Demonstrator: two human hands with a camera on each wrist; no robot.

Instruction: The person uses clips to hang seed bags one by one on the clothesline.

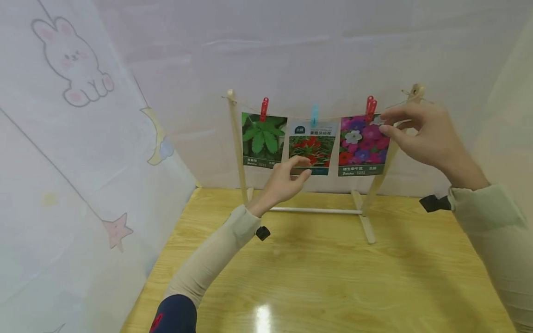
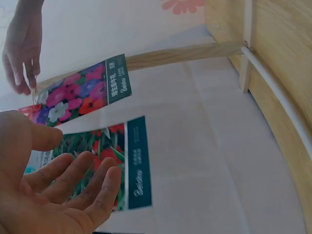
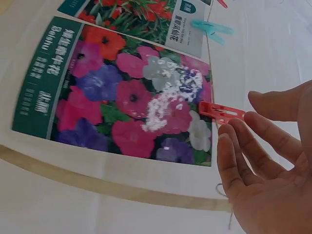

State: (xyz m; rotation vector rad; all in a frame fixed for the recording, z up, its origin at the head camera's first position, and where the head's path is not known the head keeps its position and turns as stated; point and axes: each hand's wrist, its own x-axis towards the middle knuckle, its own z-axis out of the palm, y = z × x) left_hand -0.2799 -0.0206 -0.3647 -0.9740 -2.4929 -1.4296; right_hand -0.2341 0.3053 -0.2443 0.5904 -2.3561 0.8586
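Note:
Three seed packets hang from a string on a wooden stand. The right one, with pink and purple flowers point(image 1: 362, 143), hangs from a red clothespin point(image 3: 222, 111). Beside that clothespin is my right hand point(image 1: 424, 134), its fingers loosely bent and the thumb apart from the clip; whether a fingertip touches it I cannot tell. My left hand point(image 1: 285, 180) hovers before the lower part of the middle packet point(image 1: 314, 148), fingers relaxed, holding nothing. A light blue clothespin point(image 1: 314, 115) holds that packet. The green-leaf packet point(image 1: 262, 138) hangs at left under another red clothespin point(image 1: 264, 109).
The wooden stand has a left post point(image 1: 238, 148), a right post point(image 1: 381, 178), feet and a white crossbar point(image 1: 316, 211). It stands at the back of a wood-grain table point(image 1: 316, 277). Pale cloth walls rise behind and at the left, the left one with a printed rabbit point(image 1: 75, 60).

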